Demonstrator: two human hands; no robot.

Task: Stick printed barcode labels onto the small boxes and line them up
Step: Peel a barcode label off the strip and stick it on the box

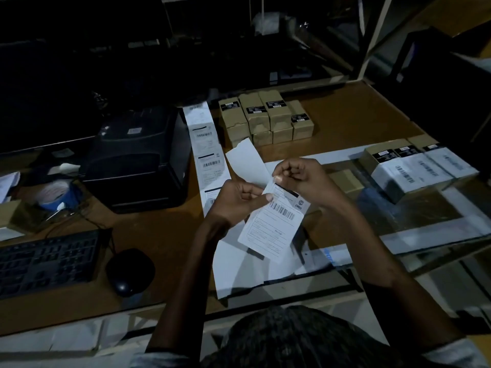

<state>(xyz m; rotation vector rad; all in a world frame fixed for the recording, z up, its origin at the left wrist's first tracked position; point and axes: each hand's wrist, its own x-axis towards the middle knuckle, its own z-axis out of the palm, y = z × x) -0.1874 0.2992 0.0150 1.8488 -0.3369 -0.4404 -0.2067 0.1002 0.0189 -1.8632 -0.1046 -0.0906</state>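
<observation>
A: What's left of the hands?
B: A label printer [138, 155], with a label strip [206, 150] beside it.
A: And the hands?
B: The left hand [236, 200] pinches the backing paper [248, 160]; the right hand [300, 179] pinches the barcode label [273, 224]. Unlabelled boxes [265, 118] sit far, labelled boxes [417, 168] right.

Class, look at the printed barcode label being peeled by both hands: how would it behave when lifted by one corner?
The label is probably floppy: it hangs bent below the right hand. Likely very light, since a fingertip pinch carries it. Its peeled face may cling to the left hand or backing paper.
</observation>
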